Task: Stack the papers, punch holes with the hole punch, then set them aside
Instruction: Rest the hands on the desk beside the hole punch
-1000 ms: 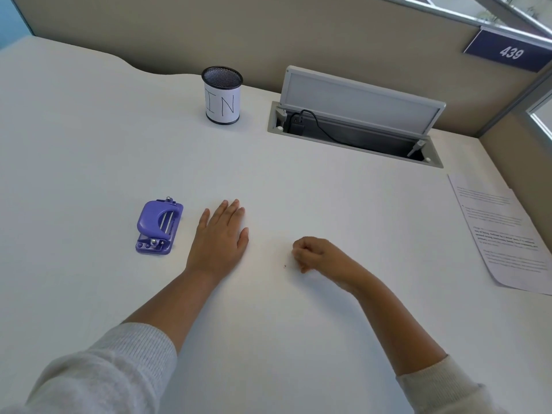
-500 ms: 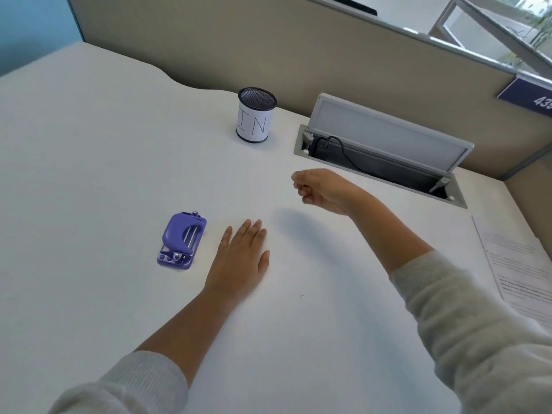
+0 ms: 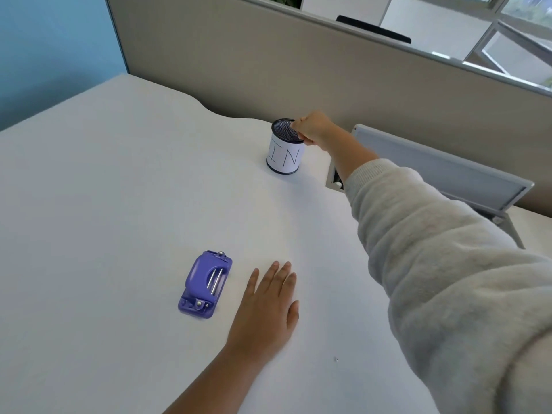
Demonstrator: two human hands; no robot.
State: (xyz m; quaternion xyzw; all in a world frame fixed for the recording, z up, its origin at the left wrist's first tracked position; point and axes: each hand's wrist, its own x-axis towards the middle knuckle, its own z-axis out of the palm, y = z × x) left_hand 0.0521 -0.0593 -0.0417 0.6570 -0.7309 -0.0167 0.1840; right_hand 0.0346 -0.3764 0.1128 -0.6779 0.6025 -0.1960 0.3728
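Observation:
A purple hole punch (image 3: 206, 283) lies on the white desk (image 3: 119, 204), near the front. My left hand (image 3: 268, 306) rests flat on the desk just right of the punch, fingers spread and holding nothing. My right hand (image 3: 313, 128) is stretched far forward, its fingers curled into a fist right at the right rim of a black mesh cup (image 3: 283, 158) with a white label reading "IN". Anything inside the fist is hidden. No papers are in view.
A grey cable hatch with its lid raised (image 3: 442, 171) is set into the desk right of the cup, partly behind my right sleeve (image 3: 448, 264). A beige partition (image 3: 268, 70) runs along the back edge of the desk.
My right hand lifted off the desk as a fist and travelled forward to the mesh cup's rim. My view swung left, so the papers at the right dropped out of view. Left hand stayed put.

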